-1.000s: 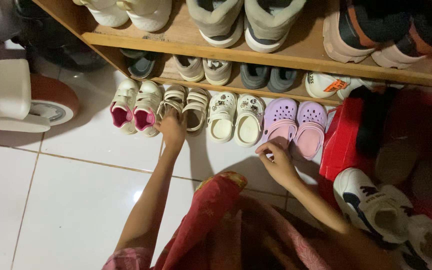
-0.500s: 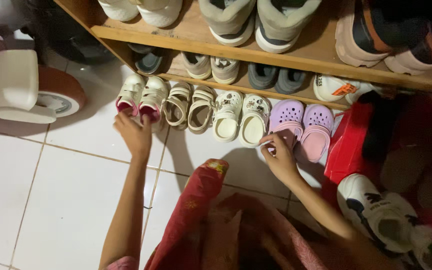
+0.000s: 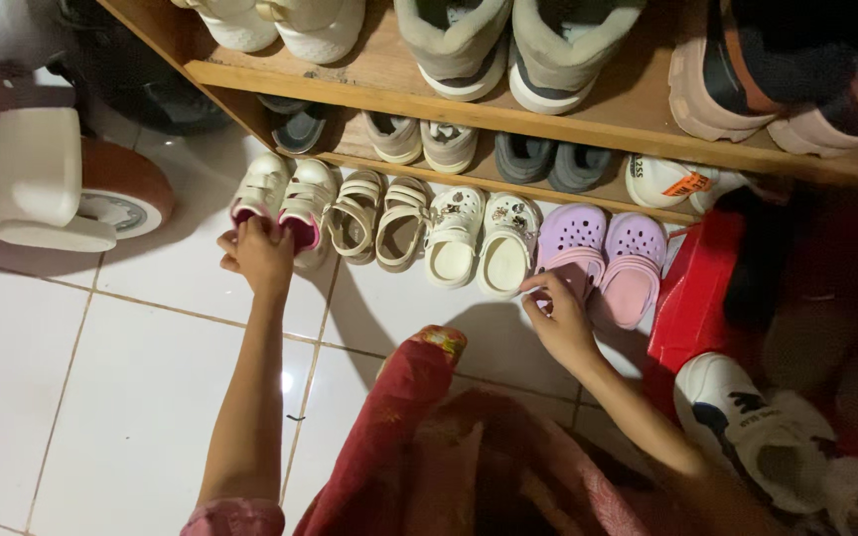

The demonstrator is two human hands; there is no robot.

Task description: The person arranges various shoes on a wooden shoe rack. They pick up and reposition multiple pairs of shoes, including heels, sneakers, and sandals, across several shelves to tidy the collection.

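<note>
A row of small shoes stands on the white tile floor in front of a wooden shoe rack (image 3: 568,114). My left hand (image 3: 255,253) rests on the heels of the white sneakers with pink lining (image 3: 285,194) at the row's left end, fingers curled against them. To their right stand beige strap sandals (image 3: 379,218), cream clogs with charms (image 3: 479,243) and purple-and-pink clogs (image 3: 603,253). My right hand (image 3: 558,313) touches the heel strap of the left purple clog, fingertips pinched on it.
A white ride-on toy with a red wheel (image 3: 62,189) sits at the left. A red box (image 3: 697,288) and a white-and-navy sneaker (image 3: 747,427) lie at the right. Larger shoes fill the rack's shelves. My red patterned garment (image 3: 429,447) covers the lower middle.
My left hand moved from the beige sandals leftward to the white-and-pink sneakers and now touches their heels. My right hand has stayed at the purple clog.
</note>
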